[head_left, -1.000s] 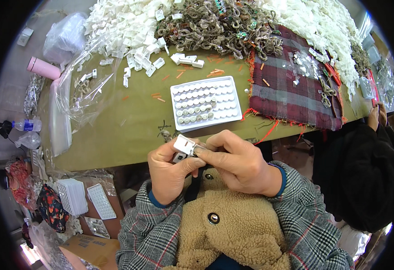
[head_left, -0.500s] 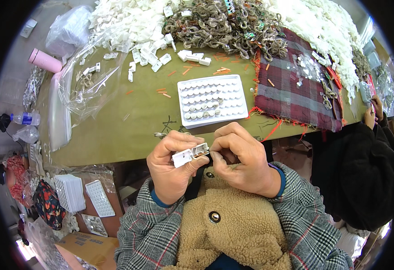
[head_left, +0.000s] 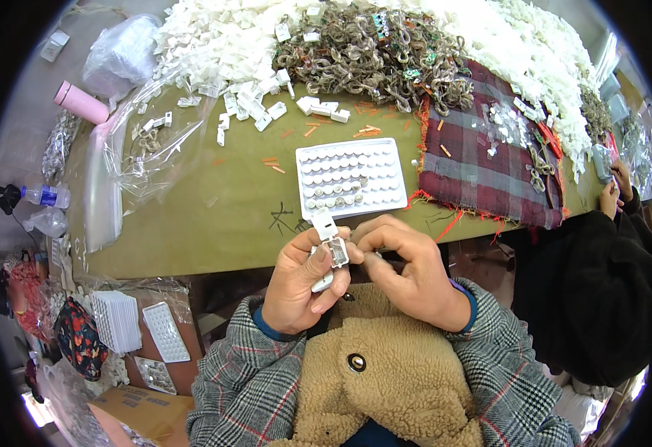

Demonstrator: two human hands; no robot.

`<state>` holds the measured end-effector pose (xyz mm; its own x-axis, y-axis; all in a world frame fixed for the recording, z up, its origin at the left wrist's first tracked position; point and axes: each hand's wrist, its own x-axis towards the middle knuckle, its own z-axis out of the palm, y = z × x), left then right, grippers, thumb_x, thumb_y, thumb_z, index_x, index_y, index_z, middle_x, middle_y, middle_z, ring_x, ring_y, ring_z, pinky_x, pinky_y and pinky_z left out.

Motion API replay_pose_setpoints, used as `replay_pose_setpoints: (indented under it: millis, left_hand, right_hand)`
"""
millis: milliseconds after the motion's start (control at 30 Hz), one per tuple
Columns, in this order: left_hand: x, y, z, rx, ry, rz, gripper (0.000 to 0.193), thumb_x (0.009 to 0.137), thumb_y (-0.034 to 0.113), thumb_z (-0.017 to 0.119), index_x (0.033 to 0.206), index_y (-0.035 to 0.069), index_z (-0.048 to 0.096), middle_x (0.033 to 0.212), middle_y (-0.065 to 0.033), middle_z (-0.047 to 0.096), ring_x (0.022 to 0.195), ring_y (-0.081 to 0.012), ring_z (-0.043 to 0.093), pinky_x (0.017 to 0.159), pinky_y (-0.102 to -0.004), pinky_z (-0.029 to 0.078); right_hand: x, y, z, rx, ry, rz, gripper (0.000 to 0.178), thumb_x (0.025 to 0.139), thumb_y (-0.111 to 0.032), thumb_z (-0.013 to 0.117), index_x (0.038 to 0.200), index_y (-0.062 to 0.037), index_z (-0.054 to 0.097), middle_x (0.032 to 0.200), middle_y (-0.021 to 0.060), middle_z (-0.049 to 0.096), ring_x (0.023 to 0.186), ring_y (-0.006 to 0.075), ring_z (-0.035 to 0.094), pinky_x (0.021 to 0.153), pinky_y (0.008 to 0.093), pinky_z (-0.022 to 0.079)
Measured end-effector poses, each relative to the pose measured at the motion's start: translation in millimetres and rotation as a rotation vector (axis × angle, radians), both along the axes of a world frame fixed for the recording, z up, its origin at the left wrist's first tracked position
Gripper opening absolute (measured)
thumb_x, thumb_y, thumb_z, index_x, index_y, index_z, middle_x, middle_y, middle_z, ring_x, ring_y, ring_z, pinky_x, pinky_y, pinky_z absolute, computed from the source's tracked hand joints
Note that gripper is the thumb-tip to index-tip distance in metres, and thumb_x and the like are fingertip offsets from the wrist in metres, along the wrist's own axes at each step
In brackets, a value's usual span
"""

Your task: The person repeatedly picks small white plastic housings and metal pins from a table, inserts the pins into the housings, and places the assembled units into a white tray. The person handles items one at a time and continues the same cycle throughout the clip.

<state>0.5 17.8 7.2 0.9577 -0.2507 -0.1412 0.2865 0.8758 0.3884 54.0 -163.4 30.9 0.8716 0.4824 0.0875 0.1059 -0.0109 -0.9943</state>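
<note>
Your left hand (head_left: 296,287) curls around a small white plastic case (head_left: 329,246), pinching it upright. Your right hand (head_left: 408,272) presses fingertips against its open face. Just beyond your knuckles lies the white blister tray (head_left: 351,179).

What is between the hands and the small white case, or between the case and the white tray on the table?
Nothing separates them: the left hand grips the white case and the right hand touches it. Between the case and the tray only bare green table shows, with a small dark mark on it.
</note>
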Motion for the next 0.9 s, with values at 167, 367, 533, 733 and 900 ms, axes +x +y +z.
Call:
replay_pose_setpoints:
  millis: [167, 367, 533, 733, 900]
  left_hand:
    - [-8, -6, -3, 0.336, 0.031, 0.075, 0.025, 0.098, 0.007, 0.061, 0.12, -0.005, 0.06, 0.095, -0.018, 0.069, 0.069, -0.0155, 0.069, 0.041, -0.0187, 0.046]
    - [-16, -4, -5, 0.569, 0.086, -0.015, 0.015, 0.095, 0.008, 0.066, 0.104, -0.003, 0.062, 0.094, -0.0196, 0.071, 0.067, -0.0159, 0.069, 0.038, -0.0191, 0.042]
    - [-11, 2, -7, 0.404, 0.064, 0.096, 0.017, 0.096, 0.007, 0.063, 0.108, -0.004, 0.058, 0.1, -0.0231, 0.069, 0.076, -0.02, 0.072, 0.04, -0.0186, 0.044]
    - [0, 8, -12, 0.32, 0.062, 0.061, 0.019, 0.095, 0.007, 0.066, 0.11, -0.003, 0.059, 0.099, -0.0221, 0.07, 0.079, -0.022, 0.073, 0.041, -0.0195, 0.046]
    - [7, 11, -18, 0.287, 0.07, 0.03, 0.019, 0.095, 0.007, 0.066, 0.109, -0.003, 0.059, 0.1, -0.0228, 0.07, 0.078, -0.0219, 0.073, 0.041, -0.0198, 0.046]
  right_hand:
    - [-5, -1, 4, -0.093, -0.442, -0.02, 0.018, 0.079, 0.008, 0.063, 0.096, 0.0025, 0.064, 0.095, 0.0156, 0.059, 0.081, 0.03, 0.061, 0.07, 0.0374, 0.05]
    - [-12, 5, -8, -0.151, -0.504, -0.018, 0.019, 0.079, 0.012, 0.063, 0.095, 0.003, 0.065, 0.091, 0.0144, 0.061, 0.072, 0.0278, 0.063, 0.063, 0.0344, 0.052]
    - [19, -1, -15, -0.24, -0.618, -0.207, 0.022, 0.078, 0.008, 0.07, 0.099, 0.0004, 0.07, 0.088, 0.0139, 0.065, 0.075, 0.0279, 0.066, 0.063, 0.0334, 0.053]
    - [43, 10, -27, -0.517, -0.828, -0.168, 0.033, 0.073, 0.006, 0.069, 0.105, -0.0013, 0.071, 0.091, 0.012, 0.059, 0.081, 0.0275, 0.062, 0.071, 0.0378, 0.051]
    - [47, 10, -27, -0.476, -0.819, -0.186, 0.024, 0.075, 0.006, 0.073, 0.098, 0.0012, 0.068, 0.092, 0.013, 0.061, 0.08, 0.0284, 0.063, 0.069, 0.0355, 0.052]
